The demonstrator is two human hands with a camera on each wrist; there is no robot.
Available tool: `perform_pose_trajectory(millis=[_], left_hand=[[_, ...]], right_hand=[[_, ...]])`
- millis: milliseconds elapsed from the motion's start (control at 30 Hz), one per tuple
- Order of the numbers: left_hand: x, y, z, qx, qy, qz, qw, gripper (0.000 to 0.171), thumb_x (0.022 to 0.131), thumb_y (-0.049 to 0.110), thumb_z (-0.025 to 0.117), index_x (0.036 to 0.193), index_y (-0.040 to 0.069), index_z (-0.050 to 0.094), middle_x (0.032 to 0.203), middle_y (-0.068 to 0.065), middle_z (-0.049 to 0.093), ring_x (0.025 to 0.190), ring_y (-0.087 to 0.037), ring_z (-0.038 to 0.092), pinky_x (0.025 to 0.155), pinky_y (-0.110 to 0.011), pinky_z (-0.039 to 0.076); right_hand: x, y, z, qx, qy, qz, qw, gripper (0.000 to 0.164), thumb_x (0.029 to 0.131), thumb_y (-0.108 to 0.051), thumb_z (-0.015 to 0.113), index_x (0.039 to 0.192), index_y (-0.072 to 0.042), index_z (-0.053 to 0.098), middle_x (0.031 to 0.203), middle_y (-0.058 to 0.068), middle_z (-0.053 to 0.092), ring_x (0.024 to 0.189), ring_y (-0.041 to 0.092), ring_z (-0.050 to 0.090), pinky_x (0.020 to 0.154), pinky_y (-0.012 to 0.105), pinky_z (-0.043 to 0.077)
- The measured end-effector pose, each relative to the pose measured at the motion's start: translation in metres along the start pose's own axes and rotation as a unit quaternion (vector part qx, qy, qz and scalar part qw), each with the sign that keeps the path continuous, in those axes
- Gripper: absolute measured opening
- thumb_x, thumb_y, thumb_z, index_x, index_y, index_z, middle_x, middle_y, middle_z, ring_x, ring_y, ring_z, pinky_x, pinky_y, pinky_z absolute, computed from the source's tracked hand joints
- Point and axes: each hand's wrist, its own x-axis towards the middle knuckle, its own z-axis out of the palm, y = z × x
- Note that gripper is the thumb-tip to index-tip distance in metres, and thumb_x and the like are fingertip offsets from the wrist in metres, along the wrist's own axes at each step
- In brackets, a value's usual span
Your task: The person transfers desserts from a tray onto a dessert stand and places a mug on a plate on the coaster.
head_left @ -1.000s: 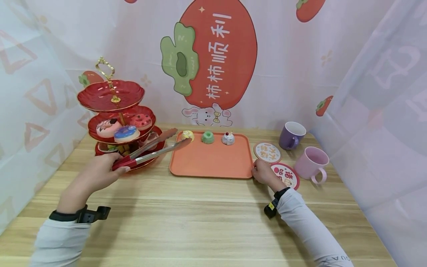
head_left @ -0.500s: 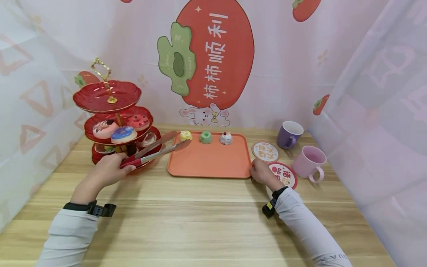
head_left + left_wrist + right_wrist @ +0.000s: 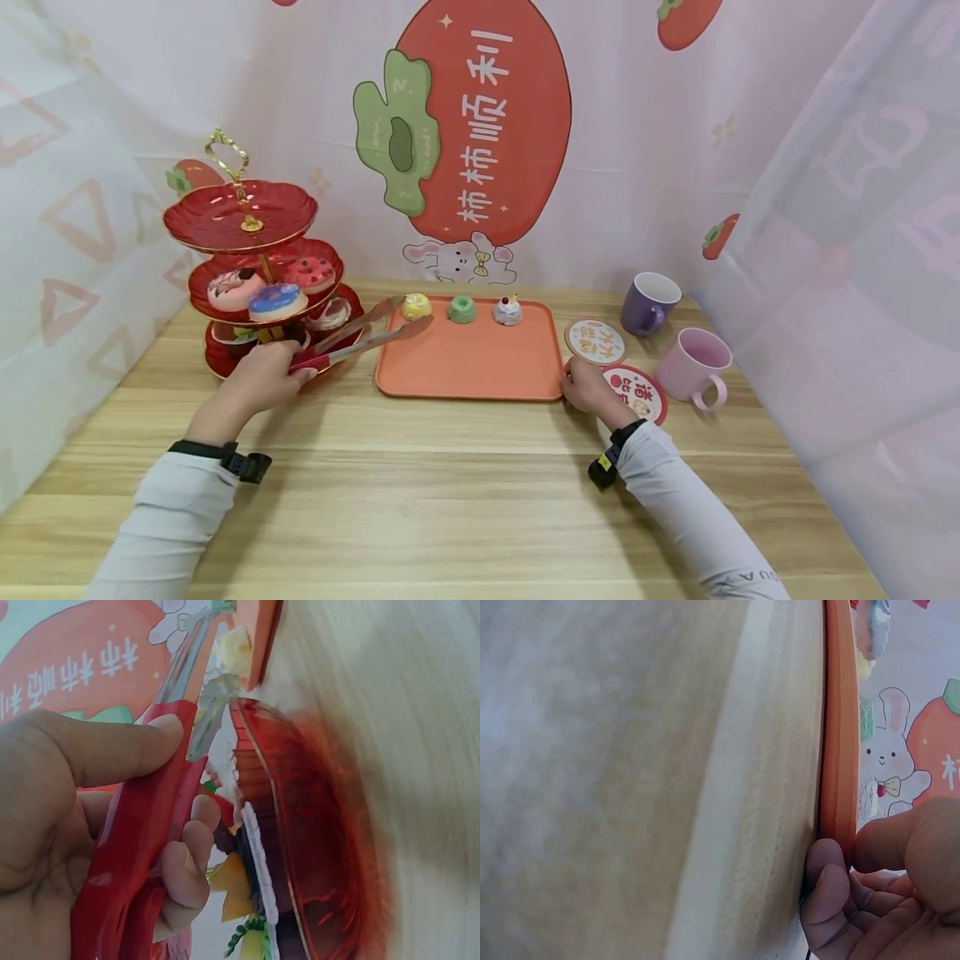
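My left hand grips the red handles of metal tongs beside the bottom tier of a red tiered stand. The tongs' arms are spread, and their tips reach over the left edge of an orange tray. Along the tray's back sit a yellow cake, a green ring-shaped cake and a white cake with a red berry. Nothing shows between the tongs' tips. At the tray's front right corner my right hand pinches the rim between thumb and fingers.
The stand's middle tier bears a pink donut, a blue-topped donut and a red spotted one. Right of the tray lie two round coasters, a purple mug and a pink mug.
My left hand has moved right with the tongs. Their spread looks slightly narrower. The right hand stays at the tray's corner. The whole head view has shifted slightly.
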Motion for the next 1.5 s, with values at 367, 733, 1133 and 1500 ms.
perform_pose_trajectory(millis=[367,733,1133,1500], left_hand=[[0.010,-0.001,0.008,0.019,0.017,0.003,0.9997,0.032,0.085,0.010,0.066,0.104,-0.012,0.054,0.084,-0.019,0.058,0.070,-0.029,0.052,0.066,-0.045,0.045],[0.016,0.003,0.016,0.030,0.039,0.010,0.9987,0.023,0.084,0.008,0.065,0.096,-0.009,0.057,0.079,-0.015,0.056,0.067,-0.028,0.050,0.063,-0.044,0.043],[0.015,0.003,0.019,0.024,0.048,0.004,0.9985,0.024,0.085,0.008,0.066,0.101,-0.009,0.060,0.084,-0.017,0.059,0.069,-0.029,0.051,0.065,-0.045,0.045],[0.010,0.001,0.018,0.022,0.055,0.012,0.9982,0.026,0.083,0.010,0.069,0.100,-0.009,0.063,0.083,-0.017,0.060,0.069,-0.030,0.052,0.066,-0.047,0.044]], right_hand=[[0.001,0.000,0.000,0.001,-0.003,0.006,1.000,0.006,0.091,-0.003,0.050,0.089,0.003,0.052,0.067,0.009,0.054,0.052,0.017,0.052,0.051,0.030,0.041],[0.000,0.000,0.000,0.005,-0.004,0.002,1.000,0.008,0.091,-0.002,0.049,0.094,0.005,0.052,0.068,0.009,0.054,0.053,0.016,0.053,0.052,0.029,0.042],[0.001,0.002,0.000,-0.007,0.004,-0.007,1.000,0.007,0.090,-0.002,0.050,0.092,0.005,0.052,0.070,0.009,0.053,0.055,0.017,0.052,0.053,0.030,0.041],[0.002,0.002,0.000,-0.013,-0.001,-0.006,1.000,0.006,0.089,-0.002,0.050,0.089,0.004,0.052,0.069,0.009,0.053,0.054,0.017,0.052,0.053,0.030,0.041]])
